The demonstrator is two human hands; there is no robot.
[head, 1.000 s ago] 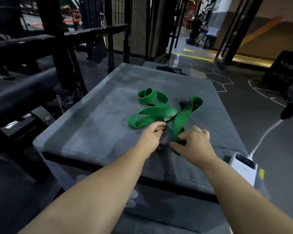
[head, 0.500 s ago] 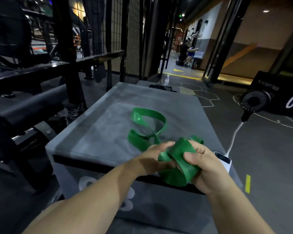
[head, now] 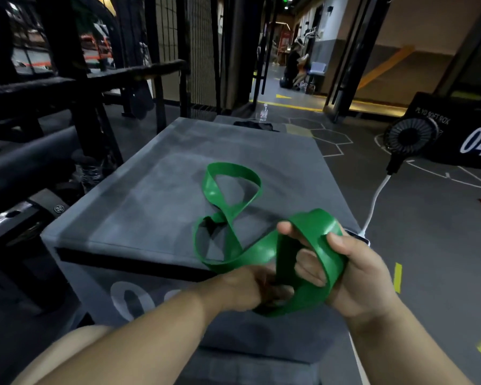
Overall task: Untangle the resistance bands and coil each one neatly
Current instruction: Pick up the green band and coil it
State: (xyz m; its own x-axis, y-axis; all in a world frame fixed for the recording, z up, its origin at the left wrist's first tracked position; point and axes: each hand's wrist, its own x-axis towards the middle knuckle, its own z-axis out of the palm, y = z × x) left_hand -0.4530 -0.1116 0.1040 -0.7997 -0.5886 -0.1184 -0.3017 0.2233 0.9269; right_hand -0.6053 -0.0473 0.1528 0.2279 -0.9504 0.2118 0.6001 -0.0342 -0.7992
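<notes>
I'm mid-untangle, my left hand [head: 247,287] and right hand [head: 356,276] with fingers curled round the green band [head: 311,226]; next, I judge, its twisted loops need drawing apart.

Both arms are showing bare here. The left forearm [head: 150,337] is coming in from the lower left of the frame and the right forearm [head: 395,343] from the lower right, each bare from the frame's edge to the wrist. The left hand [head: 250,287] and right hand [head: 353,276] are showing bare too, lower middle. A rounded bare patch is peeking in under the left forearm, too blurred to tell which part.
</notes>
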